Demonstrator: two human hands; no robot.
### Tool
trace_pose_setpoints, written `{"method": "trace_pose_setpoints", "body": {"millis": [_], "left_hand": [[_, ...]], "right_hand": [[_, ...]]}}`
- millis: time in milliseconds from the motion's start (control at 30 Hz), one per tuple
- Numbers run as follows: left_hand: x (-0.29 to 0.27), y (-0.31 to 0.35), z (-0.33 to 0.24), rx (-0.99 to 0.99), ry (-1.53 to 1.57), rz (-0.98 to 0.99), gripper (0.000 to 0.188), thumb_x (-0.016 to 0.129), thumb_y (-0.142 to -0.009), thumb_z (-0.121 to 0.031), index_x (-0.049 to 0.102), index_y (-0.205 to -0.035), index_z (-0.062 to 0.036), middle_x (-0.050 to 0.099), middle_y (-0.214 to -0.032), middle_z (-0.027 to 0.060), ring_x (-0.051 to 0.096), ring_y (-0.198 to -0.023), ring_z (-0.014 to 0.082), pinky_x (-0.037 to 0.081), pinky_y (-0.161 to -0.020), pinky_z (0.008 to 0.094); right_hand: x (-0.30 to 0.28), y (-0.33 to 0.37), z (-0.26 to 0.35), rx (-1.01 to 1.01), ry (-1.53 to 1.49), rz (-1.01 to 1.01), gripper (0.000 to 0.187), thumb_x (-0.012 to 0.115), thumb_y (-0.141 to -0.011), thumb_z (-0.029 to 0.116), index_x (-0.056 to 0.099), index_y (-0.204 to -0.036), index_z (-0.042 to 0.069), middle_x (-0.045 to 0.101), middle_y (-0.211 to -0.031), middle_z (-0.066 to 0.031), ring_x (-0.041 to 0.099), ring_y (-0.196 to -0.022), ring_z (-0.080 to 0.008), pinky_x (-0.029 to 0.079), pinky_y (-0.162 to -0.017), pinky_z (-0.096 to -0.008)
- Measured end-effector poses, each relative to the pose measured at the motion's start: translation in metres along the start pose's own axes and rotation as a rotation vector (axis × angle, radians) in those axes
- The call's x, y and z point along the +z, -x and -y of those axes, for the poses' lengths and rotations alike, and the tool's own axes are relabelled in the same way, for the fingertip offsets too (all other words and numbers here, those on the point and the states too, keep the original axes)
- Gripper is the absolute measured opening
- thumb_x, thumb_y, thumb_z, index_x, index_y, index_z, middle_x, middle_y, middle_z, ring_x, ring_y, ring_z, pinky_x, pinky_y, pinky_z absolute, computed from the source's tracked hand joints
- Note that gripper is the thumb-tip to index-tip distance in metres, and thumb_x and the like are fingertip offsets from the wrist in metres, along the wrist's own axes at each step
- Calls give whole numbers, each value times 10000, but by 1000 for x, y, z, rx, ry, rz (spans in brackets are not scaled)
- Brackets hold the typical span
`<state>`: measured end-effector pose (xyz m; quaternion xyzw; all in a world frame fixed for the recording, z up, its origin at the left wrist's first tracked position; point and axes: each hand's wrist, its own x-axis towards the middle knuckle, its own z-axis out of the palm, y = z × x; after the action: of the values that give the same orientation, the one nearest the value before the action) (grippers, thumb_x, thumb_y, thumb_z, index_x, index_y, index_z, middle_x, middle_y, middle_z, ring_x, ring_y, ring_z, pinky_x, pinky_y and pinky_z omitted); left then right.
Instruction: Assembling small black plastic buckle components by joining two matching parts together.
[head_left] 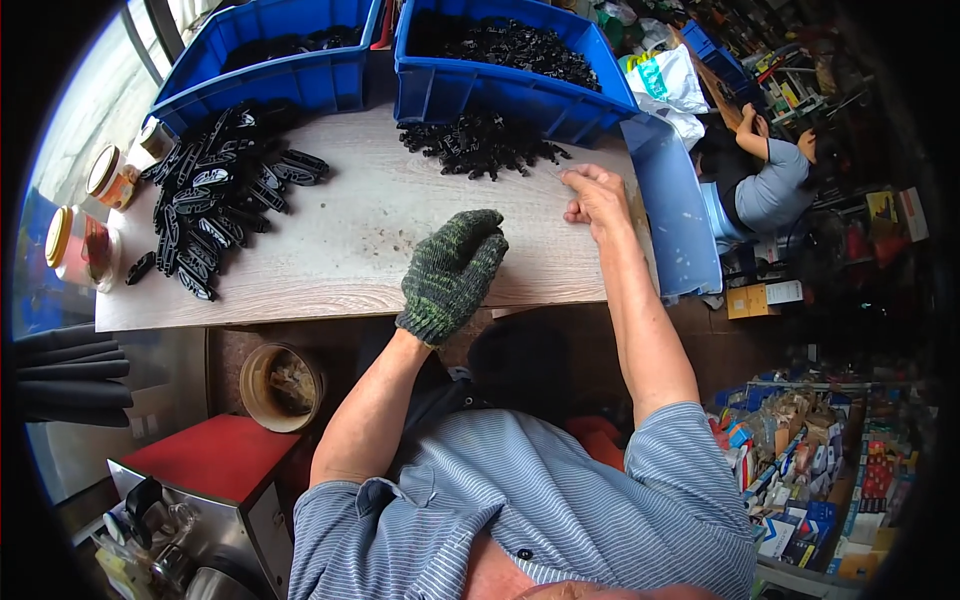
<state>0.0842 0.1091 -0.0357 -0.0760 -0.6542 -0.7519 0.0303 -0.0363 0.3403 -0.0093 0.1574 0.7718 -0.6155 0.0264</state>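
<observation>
A dark green knitted glove covers my left hand (454, 272), which is closed over the table's near edge. Its curled fingers hide whatever may be inside them. My bare right hand (598, 203) is over the table's right side, fingers partly bent and apart, with nothing visible between them. Just beyond it, to the left, lies a heap of small black parts (475, 145). On the table's left side is a larger pile of long black oval pieces (205, 200) with pale markings, perhaps handles or casings. Neither hand touches either pile.
Two blue bins, one left (270, 85) and one right (500, 85), hold black parts behind the piles. A light blue tub (675, 205) adjoins the table's (350, 250) right edge. Lidded jars (112, 178) line the left. A bucket (283, 388) stands below; another person (775, 185) sits far right.
</observation>
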Motion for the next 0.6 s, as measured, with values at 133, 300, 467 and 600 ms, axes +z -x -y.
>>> {"method": "trace_pose_setpoints", "body": {"millis": [133, 300, 467, 600], "left_hand": [[-4, 0, 3, 5, -65, -43, 298, 647, -963, -78, 621, -1253, -16, 705, -1051, 72, 645, -861, 97, 541, -758, 253], [-1, -23, 12, -60, -101, 52, 458, 672, -940, -180, 542, -1361, -58, 688, -1030, 88, 634, -815, 119, 550, -710, 283], [-3, -39, 2, -154, -192, 134, 399, 630, -929, -299, 644, -1216, -22, 725, -926, 136, 691, -683, 168, 560, -623, 312], [-1, -41, -6, -194, -222, 70, 284, 603, -914, -260, 703, -981, -3, 715, -783, 115, 687, -630, 168, 551, -610, 319]], "right_hand": [[12, 22, -10, 28, -66, 90, 186, 740, -871, 172, 647, -960, 39, 550, -598, 2, 526, -436, -92, 521, -431, -286], [18, 55, -20, -75, -167, 282, 173, 739, -878, 178, 654, -950, 45, 560, -591, 10, 481, -420, -75, 475, -433, -258], [37, 69, -29, -184, -188, 419, 172, 722, -909, 175, 675, -976, 24, 665, -750, -3, 459, -465, -34, 378, -439, -188], [40, 75, -28, -234, -173, 448, 198, 711, -925, 206, 679, -1007, 29, 655, -770, 17, 435, -464, -24, 324, -436, -177]]}}
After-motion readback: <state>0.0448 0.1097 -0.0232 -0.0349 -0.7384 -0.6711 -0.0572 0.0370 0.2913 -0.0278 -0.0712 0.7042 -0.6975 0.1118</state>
